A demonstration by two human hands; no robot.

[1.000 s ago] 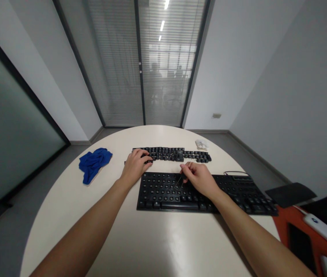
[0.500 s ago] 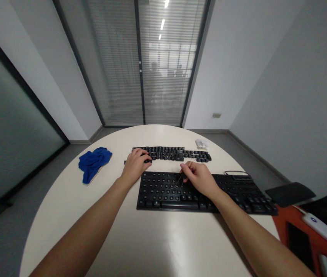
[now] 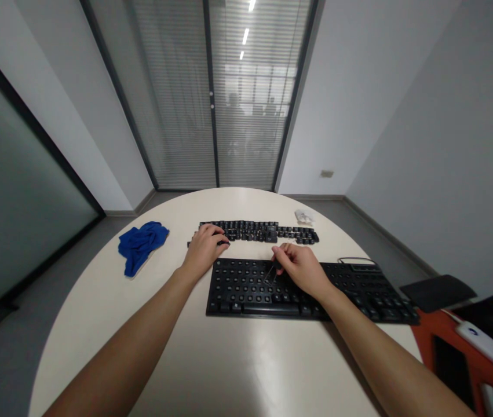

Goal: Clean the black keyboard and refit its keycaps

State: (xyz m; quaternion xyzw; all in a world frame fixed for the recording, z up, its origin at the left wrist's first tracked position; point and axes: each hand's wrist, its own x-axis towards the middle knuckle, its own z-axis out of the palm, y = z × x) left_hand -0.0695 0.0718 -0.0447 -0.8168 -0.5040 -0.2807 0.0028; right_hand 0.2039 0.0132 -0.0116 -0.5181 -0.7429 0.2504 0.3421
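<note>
On the round table a black keyboard (image 3: 267,309) lies with many of its keycaps off, showing bare key posts at its left and middle. My right hand (image 3: 300,266) is closed over the keyboard, pinching a wire keycap puller (image 3: 269,273) whose thin prongs point down at the key posts. Beyond the keyboard, loose black keycaps (image 3: 246,229) lie in rows. My left hand (image 3: 205,248) rests palm down at the left end of these rows, fingers apart and bent over a few keycaps. What lies under its palm is hidden.
A blue cloth (image 3: 142,246) lies crumpled at the left. A small clear plastic bag (image 3: 304,217) sits behind the keycaps at the right. The keyboard's cable (image 3: 354,258) curls behind it. A white power strip (image 3: 489,347) is on a red surface beyond the table's right edge.
</note>
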